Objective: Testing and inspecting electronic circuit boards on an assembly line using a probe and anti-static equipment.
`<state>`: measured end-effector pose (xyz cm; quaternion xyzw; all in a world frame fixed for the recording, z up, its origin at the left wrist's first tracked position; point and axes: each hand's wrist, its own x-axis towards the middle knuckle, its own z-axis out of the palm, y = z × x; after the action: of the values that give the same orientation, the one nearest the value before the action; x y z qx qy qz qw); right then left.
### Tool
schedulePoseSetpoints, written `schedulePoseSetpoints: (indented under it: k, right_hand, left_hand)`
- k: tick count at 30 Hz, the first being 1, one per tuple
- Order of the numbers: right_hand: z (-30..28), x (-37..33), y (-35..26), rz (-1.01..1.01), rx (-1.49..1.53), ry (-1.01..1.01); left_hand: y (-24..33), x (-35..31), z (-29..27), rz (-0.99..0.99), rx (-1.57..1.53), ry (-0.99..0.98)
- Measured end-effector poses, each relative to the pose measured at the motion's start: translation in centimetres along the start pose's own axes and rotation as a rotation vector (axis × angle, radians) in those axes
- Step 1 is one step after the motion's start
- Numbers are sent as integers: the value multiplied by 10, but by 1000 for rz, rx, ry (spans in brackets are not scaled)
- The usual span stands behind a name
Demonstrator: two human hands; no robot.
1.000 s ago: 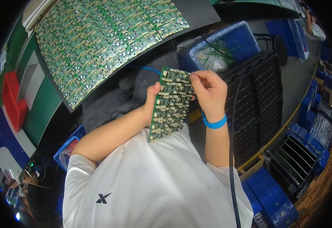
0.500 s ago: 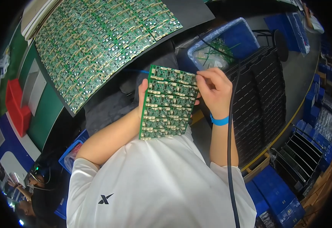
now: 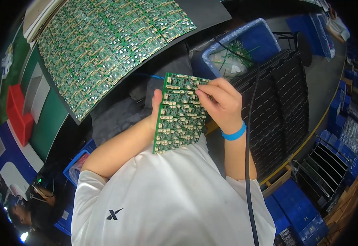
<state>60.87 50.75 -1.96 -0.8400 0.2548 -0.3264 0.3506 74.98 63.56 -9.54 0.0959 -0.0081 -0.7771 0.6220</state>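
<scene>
- And here my left hand (image 3: 156, 110) is gripping the green circuit panel (image 3: 180, 123), thumb lying at its left edge, the other fingers hiding behind it
- The panel is standing tilted in front of my white shirt (image 3: 171, 192), its rows of pale components facing me
- Now my right hand (image 3: 225, 101) is working at the panel's upper right, thumb and forefinger coming close together; whether they're pinching anything, I cannot tell
- A blue wristband (image 3: 234, 132) is circling my right wrist
- Beyond, more circuit panels (image 3: 117, 45) are covering the dark worktop (image 3: 209, 16), a blue bin (image 3: 266, 39) sitting to their right
</scene>
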Motion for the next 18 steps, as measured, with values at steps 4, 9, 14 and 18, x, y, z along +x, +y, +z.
schedulePoseSetpoints:
  k: [4,9,14,18]
  right_hand:
    - [-3,-2,7,-56,-60,-43]
    - [-12,-2,2,-14,-24,-44]
    - [-32,1,14,284,-298,175]
    - [-32,-8,23,400,-63,90]
  left_hand:
    - [3,2,4,-23,146,38]
    - [5,5,10,-59,-38,-4]
    - [6,10,10,-147,-73,-70]
    - [7,9,13,-140,-59,-47]
